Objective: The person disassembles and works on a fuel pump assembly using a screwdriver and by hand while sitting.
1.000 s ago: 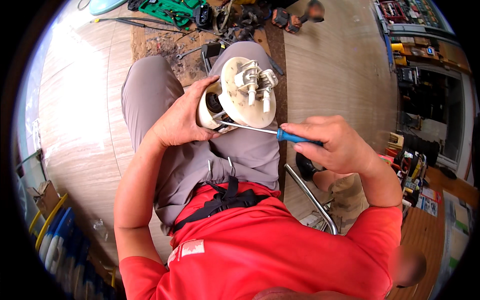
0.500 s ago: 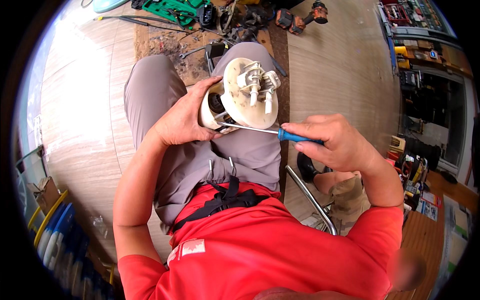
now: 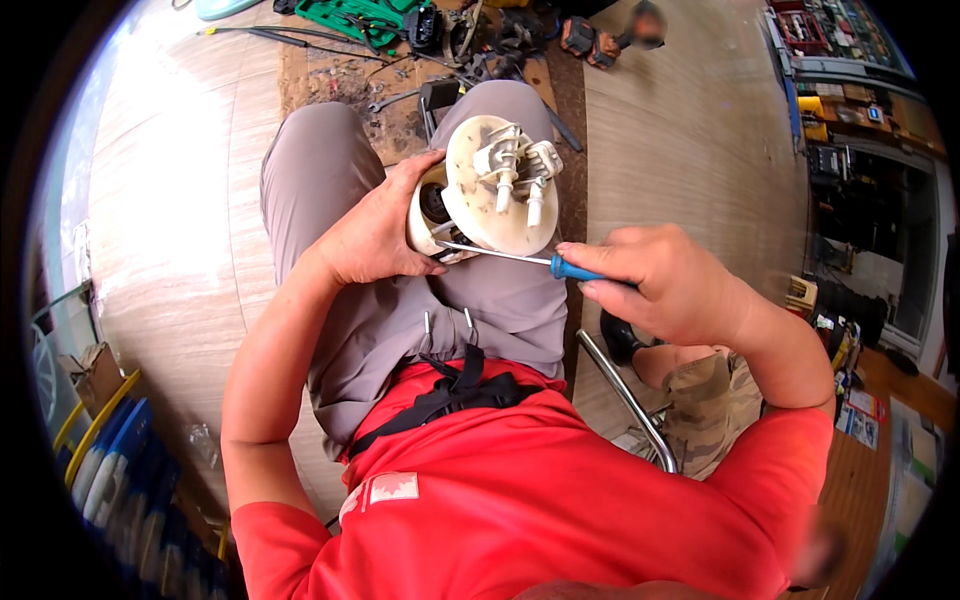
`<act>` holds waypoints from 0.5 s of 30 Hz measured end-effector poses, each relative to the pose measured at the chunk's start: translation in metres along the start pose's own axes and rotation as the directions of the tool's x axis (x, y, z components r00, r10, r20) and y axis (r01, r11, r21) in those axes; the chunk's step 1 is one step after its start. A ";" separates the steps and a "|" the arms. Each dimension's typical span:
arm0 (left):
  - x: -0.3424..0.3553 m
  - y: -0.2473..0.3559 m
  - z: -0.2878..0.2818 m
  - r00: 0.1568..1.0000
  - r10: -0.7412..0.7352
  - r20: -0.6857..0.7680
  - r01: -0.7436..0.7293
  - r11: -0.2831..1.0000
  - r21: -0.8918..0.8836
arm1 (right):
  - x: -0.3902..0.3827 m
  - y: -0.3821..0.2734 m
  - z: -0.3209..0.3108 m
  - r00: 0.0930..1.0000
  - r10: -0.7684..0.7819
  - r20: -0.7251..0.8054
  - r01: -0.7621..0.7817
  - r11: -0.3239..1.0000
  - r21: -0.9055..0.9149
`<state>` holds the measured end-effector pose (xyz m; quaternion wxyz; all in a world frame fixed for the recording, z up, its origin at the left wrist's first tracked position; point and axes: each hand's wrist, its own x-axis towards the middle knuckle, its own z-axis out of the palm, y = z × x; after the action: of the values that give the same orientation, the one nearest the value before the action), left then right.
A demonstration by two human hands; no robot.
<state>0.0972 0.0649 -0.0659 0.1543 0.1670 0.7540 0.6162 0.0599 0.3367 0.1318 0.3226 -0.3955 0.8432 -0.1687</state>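
Note:
My left hand (image 3: 385, 225) is closed around the side of an off-white plastic fuel pump module (image 3: 490, 225), holding it above my lap. Its round, stained flange faces up, with pipe stubs and a connector on top. Under the flange, dark inner parts show through a gap in the housing. My right hand (image 3: 675, 285) grips the blue handle of a screwdriver (image 3: 580, 270). The metal shaft runs left beneath the flange's near edge, and its tip reaches the gap by my left hand. Whether the tip presses on anything there I cannot tell.
Beyond my knees, a stained board (image 3: 330, 90) carries a wrench (image 3: 393, 100), a green tool case (image 3: 365, 18) and dark parts. An orange-black power drill (image 3: 592, 42) lies at the far right. Close on my right are a chrome tube (image 3: 630, 405) and another person's leg (image 3: 700, 400).
The whole view has shifted slightly. Both hands keep their holds, and the screwdriver stays at the housing gap with hardly any movement against the pump module.

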 end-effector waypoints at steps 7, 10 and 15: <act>-0.002 -0.001 0.000 1.000 0.015 -0.018 -0.015 0.999 0.029 | 0.000 -0.023 0.006 0.998 0.054 0.018 -0.049 0.977 -0.208; -0.002 0.001 0.000 0.999 0.050 -0.019 -0.049 0.998 0.050 | 0.001 -0.019 0.006 0.998 0.054 0.026 -0.049 0.986 -0.160; -0.001 -0.002 0.001 0.998 0.051 -0.019 -0.050 0.997 0.052 | 0.014 -0.021 -0.009 0.997 -0.017 0.078 0.032 0.979 -0.202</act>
<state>0.0983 0.0647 -0.0679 0.1265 0.1838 0.7669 0.6018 0.0587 0.3128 0.1440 0.3101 -0.4429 0.8382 -0.0707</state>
